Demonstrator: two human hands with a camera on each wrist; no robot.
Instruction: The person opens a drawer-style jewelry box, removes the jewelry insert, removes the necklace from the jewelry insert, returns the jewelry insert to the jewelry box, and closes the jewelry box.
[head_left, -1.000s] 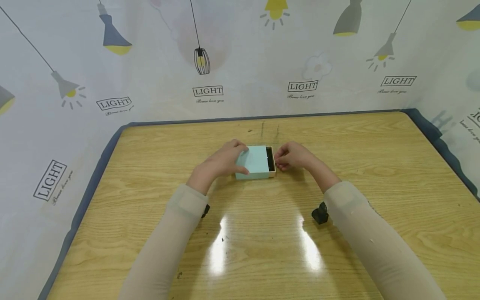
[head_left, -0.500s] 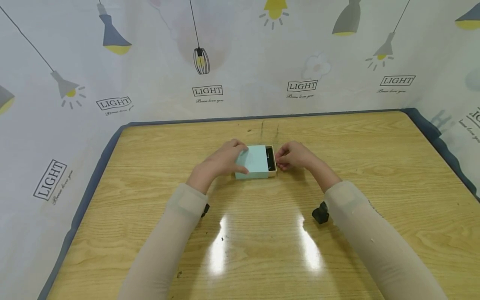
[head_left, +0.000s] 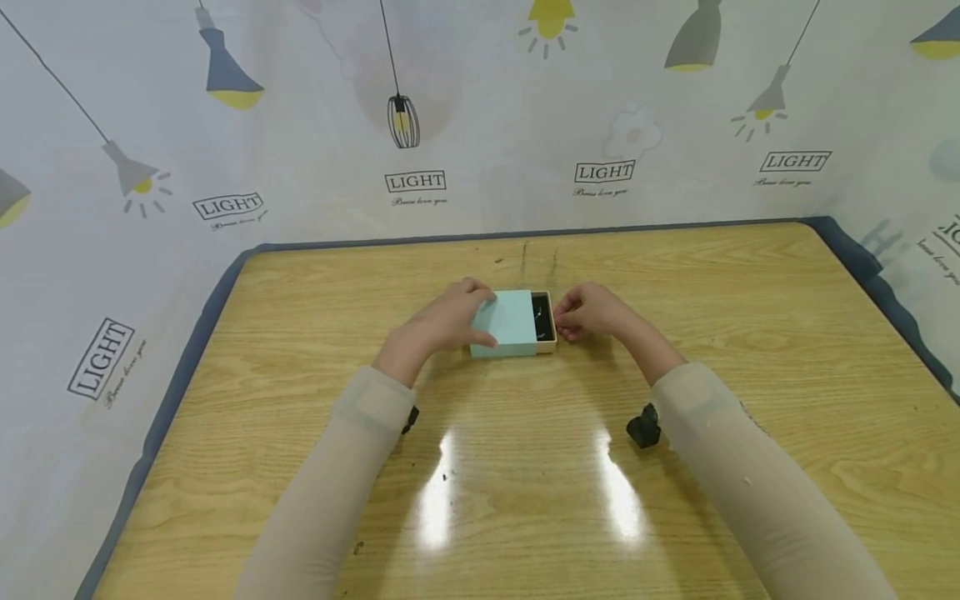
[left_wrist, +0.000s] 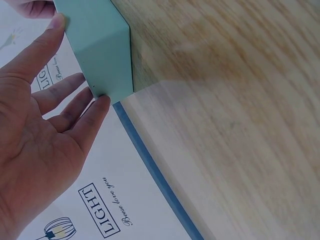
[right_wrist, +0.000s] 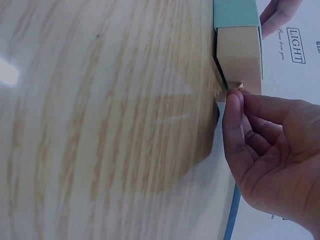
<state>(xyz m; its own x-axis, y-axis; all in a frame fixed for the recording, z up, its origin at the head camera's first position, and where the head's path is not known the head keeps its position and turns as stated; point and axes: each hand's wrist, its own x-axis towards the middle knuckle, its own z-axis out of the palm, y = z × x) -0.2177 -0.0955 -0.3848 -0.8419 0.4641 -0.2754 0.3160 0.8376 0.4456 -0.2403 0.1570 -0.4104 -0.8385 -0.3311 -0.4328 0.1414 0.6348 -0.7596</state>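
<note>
A mint-green drawer-style box [head_left: 512, 315] lies on the table, its pale tan inner tray [right_wrist: 240, 52] partly out of the sleeve on the right. Inside the tray shows a black lining with small shiny silver-looking bits, too small to make out. My left hand [head_left: 444, 317] grips the sleeve's left part, thumb on the near side and fingers on the far side. At the tray's outer end, the thumb and forefinger of my right hand [head_left: 592, 311] pinch a small tab [right_wrist: 241, 86]. Most of the tray stays hidden in the sleeve.
The wooden table [head_left: 510, 467] has a dark blue border at its back and sides. Behind it hangs a white curtain [head_left: 495, 108] printed with lamps. Black wrist devices, one a black block [head_left: 643, 427], sit under the sleeves of both forearms.
The tray has slid slightly further right out of the sleeve, the right hand moving right with it. My left hand holds the sleeve nearly in place.
</note>
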